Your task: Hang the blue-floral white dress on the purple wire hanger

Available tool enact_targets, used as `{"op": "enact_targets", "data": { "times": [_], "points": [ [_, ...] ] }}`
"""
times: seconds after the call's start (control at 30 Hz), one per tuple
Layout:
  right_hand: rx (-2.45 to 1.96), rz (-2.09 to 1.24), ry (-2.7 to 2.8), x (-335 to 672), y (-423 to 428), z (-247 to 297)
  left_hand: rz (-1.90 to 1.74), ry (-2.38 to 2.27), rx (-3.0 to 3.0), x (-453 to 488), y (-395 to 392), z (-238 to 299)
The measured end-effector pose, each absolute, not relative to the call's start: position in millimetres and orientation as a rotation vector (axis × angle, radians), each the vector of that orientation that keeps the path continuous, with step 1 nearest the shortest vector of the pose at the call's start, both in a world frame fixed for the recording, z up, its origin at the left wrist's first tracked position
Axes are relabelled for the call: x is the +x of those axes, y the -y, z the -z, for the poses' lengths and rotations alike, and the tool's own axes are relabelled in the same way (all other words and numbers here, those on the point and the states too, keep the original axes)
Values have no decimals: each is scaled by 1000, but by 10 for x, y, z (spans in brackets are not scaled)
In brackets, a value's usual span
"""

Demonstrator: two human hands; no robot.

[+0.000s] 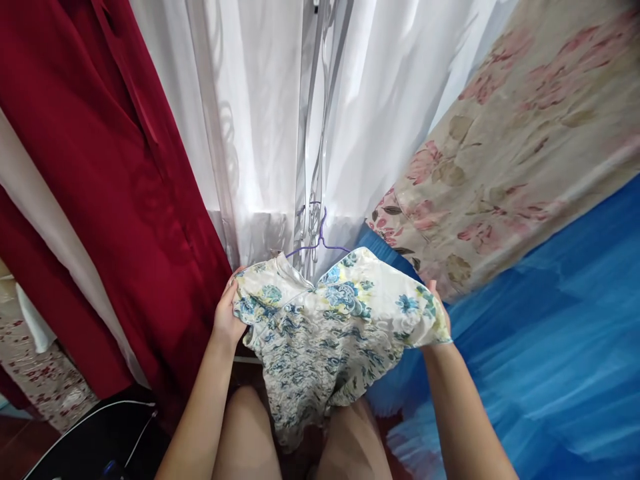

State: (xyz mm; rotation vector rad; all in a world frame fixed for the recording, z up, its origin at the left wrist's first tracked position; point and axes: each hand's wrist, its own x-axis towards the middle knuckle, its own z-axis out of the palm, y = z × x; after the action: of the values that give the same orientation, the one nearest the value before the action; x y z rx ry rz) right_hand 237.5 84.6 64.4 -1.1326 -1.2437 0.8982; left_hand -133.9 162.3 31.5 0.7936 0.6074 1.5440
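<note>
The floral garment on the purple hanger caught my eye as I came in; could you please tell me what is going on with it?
A person is holding the floral garment spread out by its two sleeves, the left hand on one and the right hand, mostly hidden, at the other. The purple hanger is in its neckline, hook upward. White curtains hang beyond it, with red fabric to the left and blue fabric to the right.
</note>
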Motion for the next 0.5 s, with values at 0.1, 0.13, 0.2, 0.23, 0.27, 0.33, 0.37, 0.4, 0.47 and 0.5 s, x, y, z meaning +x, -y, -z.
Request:
{"op": "enact_targets", "data": {
  "times": [0.1, 0.13, 0.2, 0.23, 0.27, 0.33, 0.37, 0.4, 0.47, 0.5],
  "points": [
    [-1136, -977, 1122, 2404, -698, -771, -1614, -721, 896, -1382, -1551, -435],
    [-1147, -1024, 1079, 2394, -660, -800, -1635, -756, 942, -1409, -1525, -477],
    [-1162, -1098, 1009, 2349, -618, -846, -1674, -809, 1042, -1469, -1488, -586],
    [-1161, -1110, 985, 2320, -617, -867, -1692, -830, 1094, -1494, -1483, -657],
    [-1150, -1113, 959, 2291, -626, -888, -1705, -847, 1148, -1513, -1488, -740],
    [-1118, -1109, 894, 2242, -667, -926, -1708, -844, 1272, -1527, -1530, -923],
    [-1104, -1113, 864, 2225, -688, -938, -1691, -815, 1346, -1522, -1563, -1013],
    [-1091, -1116, 839, 2213, -702, -941, -1664, -776, 1433, -1510, -1600, -1093],
    [-1067, -1098, 795, 2198, -682, -901, -1595, -752, 1669, -1471, -1671, -1203],
    [-1063, -1061, 774, 2192, -637, -856, -1575, -808, 1821, -1443, -1698, -1224]
  ]
}}
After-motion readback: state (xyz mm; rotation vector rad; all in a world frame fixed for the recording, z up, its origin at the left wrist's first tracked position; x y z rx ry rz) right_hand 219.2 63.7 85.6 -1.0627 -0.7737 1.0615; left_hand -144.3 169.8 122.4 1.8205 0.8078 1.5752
